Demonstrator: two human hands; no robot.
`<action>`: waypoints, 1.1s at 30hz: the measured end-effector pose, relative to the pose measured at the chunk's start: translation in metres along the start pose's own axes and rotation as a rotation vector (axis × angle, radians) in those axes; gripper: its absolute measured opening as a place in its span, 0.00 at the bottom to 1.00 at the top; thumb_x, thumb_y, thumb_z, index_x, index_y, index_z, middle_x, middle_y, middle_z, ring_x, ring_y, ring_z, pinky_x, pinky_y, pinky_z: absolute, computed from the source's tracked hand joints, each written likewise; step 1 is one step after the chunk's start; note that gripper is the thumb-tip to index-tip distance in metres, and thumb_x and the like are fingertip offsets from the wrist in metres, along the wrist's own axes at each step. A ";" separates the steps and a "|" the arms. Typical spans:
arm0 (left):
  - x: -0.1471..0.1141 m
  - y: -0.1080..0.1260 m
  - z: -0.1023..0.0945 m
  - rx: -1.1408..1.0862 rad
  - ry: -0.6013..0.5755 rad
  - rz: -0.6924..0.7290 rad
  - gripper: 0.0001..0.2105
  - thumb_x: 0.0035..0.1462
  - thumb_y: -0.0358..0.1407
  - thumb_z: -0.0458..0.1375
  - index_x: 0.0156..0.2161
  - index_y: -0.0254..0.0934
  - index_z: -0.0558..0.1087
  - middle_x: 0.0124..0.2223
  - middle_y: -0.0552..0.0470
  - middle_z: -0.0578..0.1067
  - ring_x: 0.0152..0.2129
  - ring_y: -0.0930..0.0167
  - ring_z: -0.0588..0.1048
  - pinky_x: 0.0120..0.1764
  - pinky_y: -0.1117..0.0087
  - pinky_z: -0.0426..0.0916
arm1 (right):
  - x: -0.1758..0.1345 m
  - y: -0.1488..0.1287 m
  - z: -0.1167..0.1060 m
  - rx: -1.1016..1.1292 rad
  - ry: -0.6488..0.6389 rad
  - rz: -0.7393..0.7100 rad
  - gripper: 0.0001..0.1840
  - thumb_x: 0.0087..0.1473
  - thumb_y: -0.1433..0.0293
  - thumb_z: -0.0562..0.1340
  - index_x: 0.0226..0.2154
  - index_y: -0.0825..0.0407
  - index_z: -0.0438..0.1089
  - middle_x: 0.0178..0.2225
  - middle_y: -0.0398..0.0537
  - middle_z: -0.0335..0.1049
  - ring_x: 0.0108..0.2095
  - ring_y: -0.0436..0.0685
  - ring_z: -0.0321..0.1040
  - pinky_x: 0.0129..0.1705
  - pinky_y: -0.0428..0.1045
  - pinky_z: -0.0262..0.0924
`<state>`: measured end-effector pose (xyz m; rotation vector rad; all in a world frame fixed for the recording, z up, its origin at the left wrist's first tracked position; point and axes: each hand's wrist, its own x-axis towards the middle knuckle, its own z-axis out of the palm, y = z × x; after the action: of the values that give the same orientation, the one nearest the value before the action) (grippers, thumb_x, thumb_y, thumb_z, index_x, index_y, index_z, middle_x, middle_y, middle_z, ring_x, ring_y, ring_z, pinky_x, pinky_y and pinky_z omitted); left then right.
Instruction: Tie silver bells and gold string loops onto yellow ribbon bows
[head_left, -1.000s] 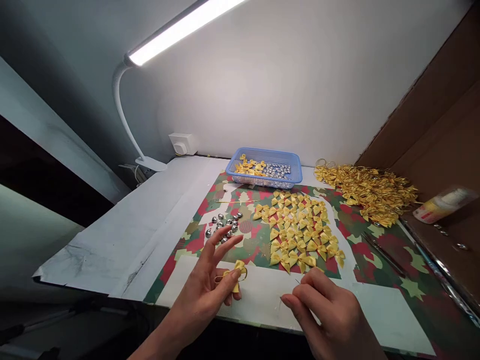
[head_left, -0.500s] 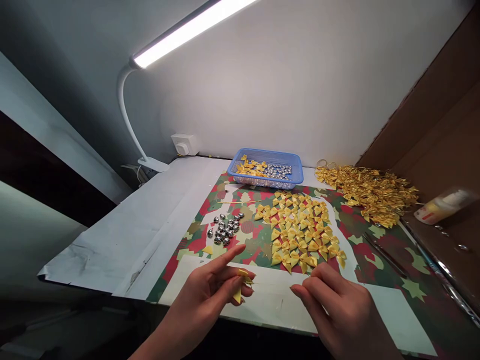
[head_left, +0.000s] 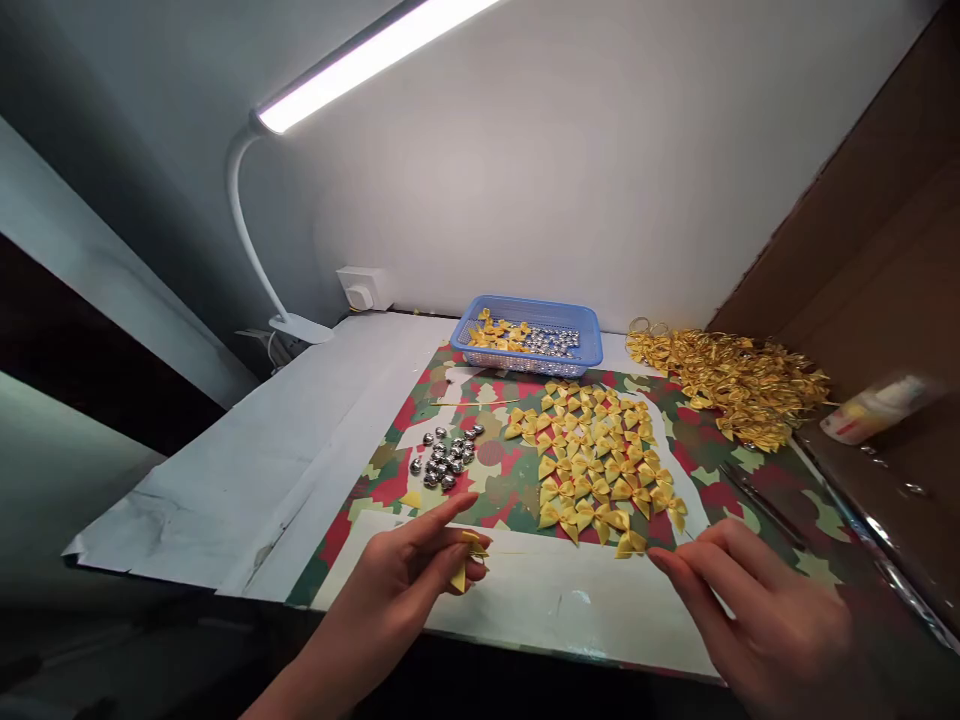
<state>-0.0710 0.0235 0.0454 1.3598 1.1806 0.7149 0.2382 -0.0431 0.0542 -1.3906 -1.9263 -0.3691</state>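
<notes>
My left hand (head_left: 420, 575) is closed around a yellow ribbon bow (head_left: 459, 574), whose loops partly hide behind my fingers. A thin yellow cord (head_left: 555, 553) runs from it, nearly level, to the pinched fingertips of my right hand (head_left: 750, 600). Between and beyond my hands, several yellow bows (head_left: 592, 460) lie in rows on the camouflage-patterned mat. Left of them sits a loose cluster of silver bells (head_left: 448, 460). One bow (head_left: 631, 542) lies at the near edge of the rows, close to my right fingertips.
A blue basket (head_left: 525, 362) at the back holds more bows and bells. Gold bows are heaped (head_left: 742, 385) at the right rear. Tweezers (head_left: 765, 508) lie on the right, near a bottle (head_left: 874, 410). A lit lamp (head_left: 375, 65) hangs above.
My right hand has moved away to the right, and the cord now shows stretched between both hands. The left hand keeps its hold on the bow, shifting slightly left in view.
</notes>
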 end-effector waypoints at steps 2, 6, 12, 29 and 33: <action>0.002 -0.005 0.000 0.026 -0.001 0.017 0.28 0.66 0.46 0.61 0.66 0.36 0.70 0.42 0.48 0.85 0.37 0.64 0.85 0.40 0.71 0.78 | -0.001 -0.002 -0.003 0.008 -0.011 0.011 0.18 0.71 0.66 0.58 0.28 0.51 0.67 0.25 0.41 0.60 0.20 0.46 0.58 0.26 0.46 0.51; 0.010 -0.009 0.005 0.084 -0.030 0.047 0.22 0.68 0.45 0.59 0.62 0.40 0.72 0.42 0.49 0.85 0.37 0.65 0.85 0.38 0.73 0.78 | -0.004 -0.002 -0.010 0.036 -0.038 0.029 0.16 0.70 0.70 0.59 0.28 0.52 0.68 0.25 0.41 0.60 0.21 0.45 0.61 0.26 0.43 0.55; 0.018 0.014 0.036 -0.006 -0.134 0.095 0.12 0.68 0.45 0.59 0.50 0.42 0.79 0.42 0.50 0.85 0.36 0.66 0.84 0.38 0.73 0.79 | -0.037 0.045 -0.016 0.162 -0.177 0.428 0.14 0.70 0.62 0.58 0.38 0.48 0.77 0.38 0.45 0.73 0.33 0.47 0.74 0.27 0.39 0.64; -0.014 0.057 0.079 -0.445 -0.135 -0.262 0.19 0.53 0.44 0.74 0.50 0.44 0.83 0.50 0.49 0.84 0.46 0.61 0.83 0.42 0.72 0.80 | -0.041 0.117 0.004 -0.299 -0.080 0.632 0.15 0.66 0.69 0.50 0.39 0.55 0.71 0.32 0.57 0.73 0.28 0.59 0.68 0.27 0.51 0.56; -0.018 0.051 0.079 -0.463 -0.088 -0.252 0.19 0.53 0.44 0.74 0.51 0.47 0.82 0.52 0.51 0.84 0.46 0.60 0.83 0.44 0.70 0.80 | -0.041 0.039 -0.008 0.308 -0.232 0.463 0.13 0.73 0.65 0.50 0.46 0.49 0.69 0.20 0.37 0.65 0.16 0.48 0.64 0.20 0.42 0.59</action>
<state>0.0088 -0.0133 0.0848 0.8323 1.0151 0.6862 0.2833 -0.0616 0.0244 -1.6584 -1.6747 0.3087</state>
